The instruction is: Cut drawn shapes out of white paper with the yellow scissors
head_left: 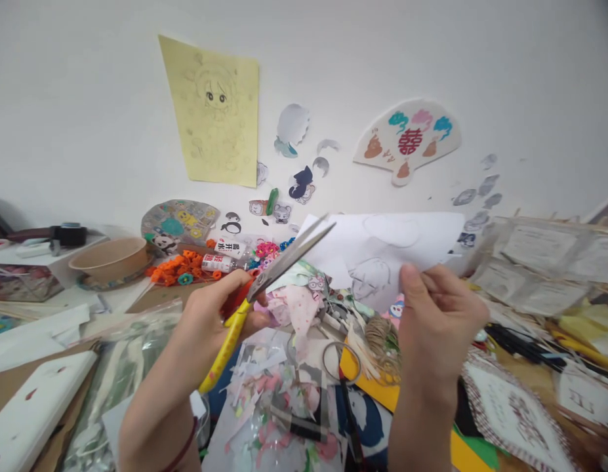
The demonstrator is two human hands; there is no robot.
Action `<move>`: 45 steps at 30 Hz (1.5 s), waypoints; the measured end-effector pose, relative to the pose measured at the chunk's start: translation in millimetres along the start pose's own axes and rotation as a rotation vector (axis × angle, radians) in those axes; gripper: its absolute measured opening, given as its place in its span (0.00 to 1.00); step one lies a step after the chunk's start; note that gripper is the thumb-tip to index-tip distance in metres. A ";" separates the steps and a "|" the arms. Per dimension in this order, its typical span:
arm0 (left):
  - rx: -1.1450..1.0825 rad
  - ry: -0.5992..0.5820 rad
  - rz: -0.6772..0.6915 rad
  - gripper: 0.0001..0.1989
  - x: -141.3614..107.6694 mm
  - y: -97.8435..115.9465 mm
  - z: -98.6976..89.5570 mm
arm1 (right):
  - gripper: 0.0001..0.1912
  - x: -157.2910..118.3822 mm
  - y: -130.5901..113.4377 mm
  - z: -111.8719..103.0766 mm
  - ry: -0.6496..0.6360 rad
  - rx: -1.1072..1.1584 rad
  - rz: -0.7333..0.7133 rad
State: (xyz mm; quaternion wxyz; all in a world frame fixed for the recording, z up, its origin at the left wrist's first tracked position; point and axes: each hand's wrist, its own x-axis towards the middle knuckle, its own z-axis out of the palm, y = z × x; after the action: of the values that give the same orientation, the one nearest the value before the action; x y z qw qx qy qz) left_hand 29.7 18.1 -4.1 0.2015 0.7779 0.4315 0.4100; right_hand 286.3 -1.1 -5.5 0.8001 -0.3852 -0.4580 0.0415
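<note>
My left hand (229, 305) is closed around the red and yellow handles of a pair of scissors (279, 265). The blades point up and to the right, slightly apart, and their tips overlap the left side of the paper in view; I cannot tell whether they touch it. A white sheet of paper (333, 242) with pencil drawings of a head is pinched at its lower right by my right hand (431, 308), between thumb and fingers. Below the hands lies a pile of paper and fabric scraps (279, 400) on a clear plastic bag.
Orange flower-like pieces (178, 269), a tan bowl (109, 255) and a white box (48, 255) stand at the left. A twine ball (382, 337) lies beyond the scraps. Wall decorations include a yellow drawing (220, 124) and a painted fan (406, 141). Clear packets (544, 249) sit at the right.
</note>
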 end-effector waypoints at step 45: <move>0.024 0.278 -0.120 0.13 27.5 12.1 79.0 | 0.10 1.6 14.5 9.2 -0.047 0.054 0.106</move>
State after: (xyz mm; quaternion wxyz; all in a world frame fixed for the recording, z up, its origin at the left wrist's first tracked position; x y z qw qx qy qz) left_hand 108.0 37.6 -29.3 0.1546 0.6889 0.5057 0.4957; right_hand 284.4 15.1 -11.2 0.7958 -0.3863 -0.4543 0.1050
